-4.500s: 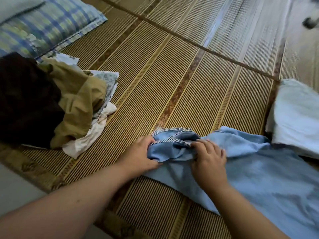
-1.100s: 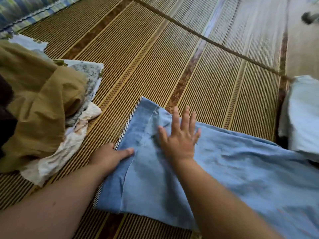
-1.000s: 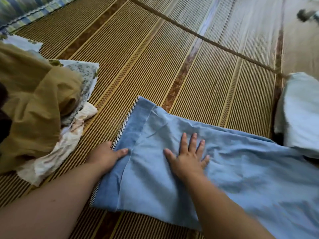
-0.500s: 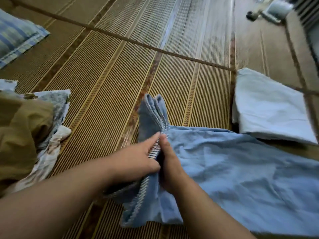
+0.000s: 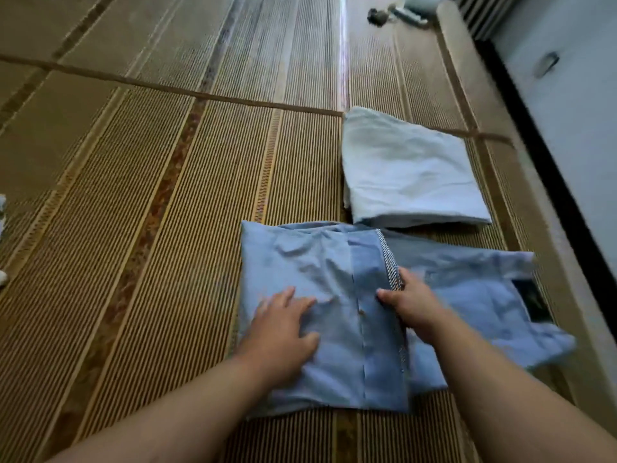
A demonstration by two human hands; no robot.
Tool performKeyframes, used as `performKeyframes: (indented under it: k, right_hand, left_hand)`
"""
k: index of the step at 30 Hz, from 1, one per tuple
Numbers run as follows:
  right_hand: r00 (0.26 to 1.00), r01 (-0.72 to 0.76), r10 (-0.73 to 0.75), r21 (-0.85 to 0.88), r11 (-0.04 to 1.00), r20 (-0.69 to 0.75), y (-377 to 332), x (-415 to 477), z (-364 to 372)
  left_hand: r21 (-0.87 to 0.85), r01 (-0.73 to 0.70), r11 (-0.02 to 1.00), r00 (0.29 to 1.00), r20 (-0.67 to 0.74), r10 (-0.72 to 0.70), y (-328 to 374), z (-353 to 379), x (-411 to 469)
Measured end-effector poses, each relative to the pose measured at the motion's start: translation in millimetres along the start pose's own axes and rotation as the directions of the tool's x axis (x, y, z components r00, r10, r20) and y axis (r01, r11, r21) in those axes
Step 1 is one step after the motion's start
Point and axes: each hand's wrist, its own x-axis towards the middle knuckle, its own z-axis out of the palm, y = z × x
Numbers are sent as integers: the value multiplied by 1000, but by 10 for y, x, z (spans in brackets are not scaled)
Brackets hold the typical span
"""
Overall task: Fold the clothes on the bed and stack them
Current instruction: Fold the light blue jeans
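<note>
A light blue garment [image 5: 334,282] lies on the striped straw mat [image 5: 150,195], its left part folded over to the right so the striped hem runs down the middle. My left hand [image 5: 283,325] lies flat on the folded layer with fingers spread. My right hand [image 5: 410,302] rests at the striped hem edge, thumb on top and fingers under or behind the edge. A folded white cloth [image 5: 407,172] sits just beyond the blue garment, to the right.
A wall with a dark baseboard [image 5: 547,168] runs along the right side of the mat. Small objects [image 5: 397,11] lie at the far end. A scrap of the unfolded pile shows at the left edge [image 5: 2,208].
The gathered hem end of the blue garment has been carried right and laid over the rest. My left hand let go and now lies flat. The view swung right, away from the clothes pile.
</note>
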Motion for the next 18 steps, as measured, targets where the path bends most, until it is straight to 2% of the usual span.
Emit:
performKeyframes:
  k: [2,4,7,10,12,15,16,18]
  right_hand:
    - [997,-12,3,-102,995,-82,234,164,62]
    - [985,-44,7,-213,976,-175,365,262,170]
    - [959,-10,-52,-217,976,-279,402,318,303]
    - [846,199,-253,-161,967,-469,441,284,328]
    - [805,177,-236,-159,971,-545,502,310,277]
    - [877,2,-93,-191,982,-471,580,448,152]
    - [885,-6,-126,-281,960,-448,572,446,143]
    - [860,112,-354,-540,834,-368,547,371,206]
  left_hand:
    - [213,94,973,995,7,-97,-268,184,63]
    - [315,130,940,989,25,-145,-490,326,106]
    - [354,156,922,982,44,-183,-672,483,132]
    - [345,152,926,988,-23,-154,-695,618,116]
    - [329,121,936,991,-93,-95,-673,695,92]
    - [396,44,917,995,-98,-5,-667,786,18]
    - [412,33,911,997,-79,-1,-681,809,-13]
    - [395,38,918,999,-48,-21,-729,833,-77]
